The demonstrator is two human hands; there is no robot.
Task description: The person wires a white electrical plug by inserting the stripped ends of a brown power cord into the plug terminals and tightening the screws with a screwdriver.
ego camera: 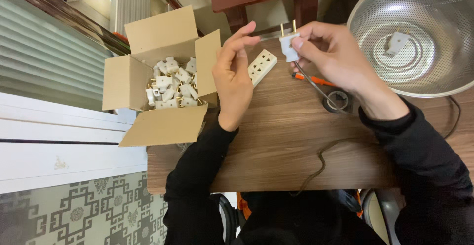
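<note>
Right hand [333, 52] pinches a white plug [289, 45], prongs up, above the wooden table [286, 141]; left hand [234, 75] open, fingers spread, empty, just beside the plug; white power strip [260, 66] lies on the table between the hands; orange screwdriver [313, 79] under the right hand; cardboard box [158, 77] of white plugs left of the left hand; metal colander [419, 33] with one plug inside at right.

A wood-grain table [276, 141] over patterned floor [84, 215] — white ledge [64, 141], ribbed shutter [44, 62] alongside.
</note>
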